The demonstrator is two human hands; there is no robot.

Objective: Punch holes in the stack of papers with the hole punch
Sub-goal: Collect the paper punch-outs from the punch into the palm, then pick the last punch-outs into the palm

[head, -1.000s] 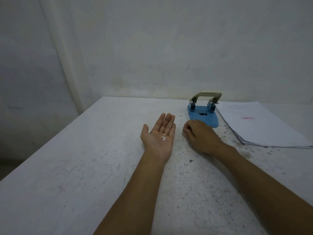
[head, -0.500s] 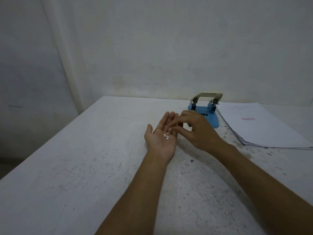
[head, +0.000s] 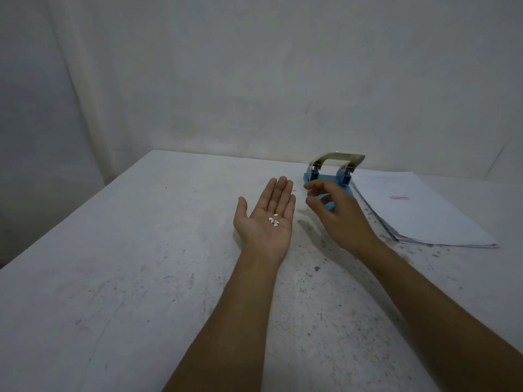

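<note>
A blue hole punch with a pale metal handle stands near the far edge of a speckled white table, its handle raised. Just to its right lies the stack of papers, flat on the table with a small red mark on the top sheet; the near left corner of the stack sits close beside the punch's base, though whether the two touch cannot be told. In front of the punch, a person's right hand hovers above the table with its fingers loosely curled and spread, gripping nothing, and partly hides the punch's base. Beside it, the left hand lies flat and palm up, fingers straight and together, carrying a small cluster of white paper bits in the palm. A bare, pale wall rises behind the table.
</note>
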